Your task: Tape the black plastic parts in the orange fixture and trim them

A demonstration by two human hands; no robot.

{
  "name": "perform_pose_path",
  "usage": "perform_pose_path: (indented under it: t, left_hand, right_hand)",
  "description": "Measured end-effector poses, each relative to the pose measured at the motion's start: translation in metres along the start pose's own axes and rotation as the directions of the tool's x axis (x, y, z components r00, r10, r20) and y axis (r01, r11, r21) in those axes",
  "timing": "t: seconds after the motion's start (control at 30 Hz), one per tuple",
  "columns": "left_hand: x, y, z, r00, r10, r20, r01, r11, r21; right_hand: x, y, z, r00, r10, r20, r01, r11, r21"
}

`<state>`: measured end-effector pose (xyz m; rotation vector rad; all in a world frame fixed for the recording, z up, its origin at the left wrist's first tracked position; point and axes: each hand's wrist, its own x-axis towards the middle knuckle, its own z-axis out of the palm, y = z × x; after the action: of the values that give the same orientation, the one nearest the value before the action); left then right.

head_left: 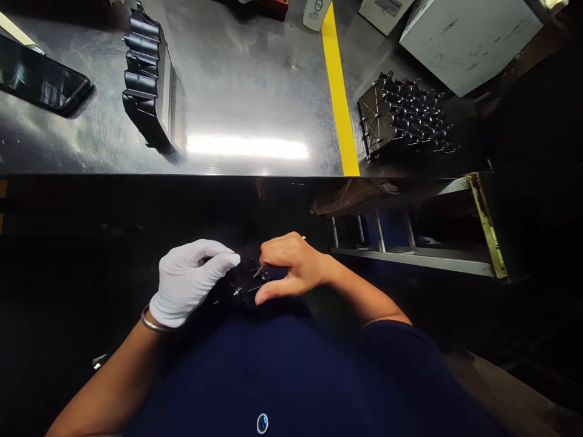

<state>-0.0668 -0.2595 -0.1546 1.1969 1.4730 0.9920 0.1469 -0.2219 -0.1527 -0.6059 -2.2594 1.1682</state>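
Note:
My left hand [190, 279], in a white glove, has its thumb and fingertips pinched together at the left of a dark part [237, 291] in front of my body. Whatever lies between those fingertips is too small to make out. My bare right hand [291, 267] is curled at the right of the same part, its thumb below and its fingers above. A thin metal tool [259, 271] shows between its thumb and fingers. Much of the dark part blends into the shadow.
On the metal table [246, 79], a black ribbed part [146, 79] stands at left near a phone [43, 76]. Stacked black parts [405, 115] sit right of the yellow tape [339, 91]. A white box [469, 39] is behind them. Below right is a metal rack [419, 260].

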Motion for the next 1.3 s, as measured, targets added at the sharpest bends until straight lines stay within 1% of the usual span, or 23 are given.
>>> perform_pose_path:
  t: [0.07,0.13,0.23,0.33,0.43,0.53,0.6,0.67,0.73,0.8,0.87,0.9,0.93,0.97,1.0,1.07,1.1,1.13,1.2,1.3]
  left_hand:
    - [0.000,0.000,0.000,1.000,-0.001,0.006,0.001,1.000,-0.008]
    - [0.000,-0.001,0.002,1.000,-0.006,0.006,0.006,1.000,-0.015]
    - [0.001,-0.001,0.004,0.998,-0.050,-0.025,0.050,0.999,-0.004]
    - [0.002,-0.001,0.007,0.989,-0.113,-0.098,0.115,0.993,0.013]
    - [0.003,0.001,0.010,0.975,-0.155,-0.161,0.160,0.987,0.020]
    - [0.004,0.003,0.013,0.966,-0.175,-0.191,0.183,0.983,0.027]
    - [0.004,0.003,0.015,0.962,-0.180,-0.204,0.194,0.980,0.048]
    - [0.004,0.002,0.015,0.959,-0.188,-0.213,0.207,0.976,0.073]
    - [0.003,0.001,0.015,0.957,-0.198,-0.213,0.220,0.972,0.085]
    - [0.003,0.001,0.015,0.955,-0.212,-0.209,0.233,0.969,0.081]
    - [0.004,0.003,0.015,0.949,-0.235,-0.210,0.251,0.966,0.053]
    - [0.005,0.004,0.015,0.945,-0.251,-0.208,0.264,0.964,0.038]
    - [0.006,0.006,0.015,0.942,-0.268,-0.201,0.279,0.960,0.026]
    - [0.007,0.008,0.015,0.941,-0.282,-0.189,0.291,0.957,0.020]
    - [0.008,0.009,0.015,0.942,-0.291,-0.170,0.298,0.954,0.020]
    - [0.010,0.010,0.015,0.948,-0.297,-0.115,0.302,0.953,0.028]
    - [0.011,0.010,0.015,0.950,-0.299,-0.090,0.302,0.953,0.028]
    - [0.011,0.008,0.015,0.951,-0.302,-0.071,0.304,0.952,0.026]
    - [0.011,0.005,0.016,0.949,-0.310,-0.054,0.311,0.950,0.016]
    - [0.011,0.001,0.017,0.943,-0.329,-0.046,0.329,0.944,-0.011]
  right_hand:
    - [0.000,0.000,0.002,1.000,-0.005,0.020,0.006,0.998,-0.055]
    - [-0.001,0.001,0.003,1.000,-0.006,0.030,0.008,0.997,-0.072]
    - [-0.002,0.001,0.003,1.000,-0.017,0.011,0.018,0.992,-0.123]
    - [-0.001,0.002,0.004,0.998,-0.047,-0.043,0.036,0.971,-0.235]
    - [0.000,0.003,0.006,0.991,-0.052,-0.123,0.004,0.933,-0.359]
    - [0.001,0.006,0.009,0.981,-0.052,-0.187,-0.037,0.895,-0.445]
    - [0.001,0.006,0.011,0.977,-0.061,-0.203,-0.043,0.882,-0.470]
    - [0.001,0.006,0.012,0.978,-0.044,-0.203,-0.055,0.886,-0.461]
    - [0.001,0.006,0.011,0.985,0.002,-0.172,-0.072,0.913,-0.401]
    - [0.000,0.006,0.008,0.996,0.043,-0.083,-0.065,0.958,-0.280]
    - [-0.001,0.006,0.006,0.998,0.043,0.035,-0.039,0.993,-0.116]
    - [-0.002,0.005,0.005,0.997,0.040,0.064,-0.037,0.998,-0.042]
    - [-0.002,0.005,0.004,0.998,0.045,0.053,-0.045,0.999,0.006]
    - [-0.002,0.005,0.004,0.998,0.060,0.000,-0.060,0.998,0.019]
    - [-0.002,0.005,0.005,0.993,0.077,-0.087,-0.078,0.997,-0.005]
    - [-0.002,0.006,0.008,0.957,0.074,-0.279,-0.115,0.984,-0.134]
    - [-0.002,0.007,0.010,0.936,0.047,-0.348,-0.128,0.968,-0.216]
    - [-0.002,0.008,0.012,0.922,0.014,-0.387,-0.136,0.947,-0.290]
    - [-0.003,0.010,0.015,0.913,-0.022,-0.408,-0.153,0.907,-0.392]
    - [-0.005,0.011,0.017,0.921,0.008,-0.391,-0.201,0.867,-0.457]
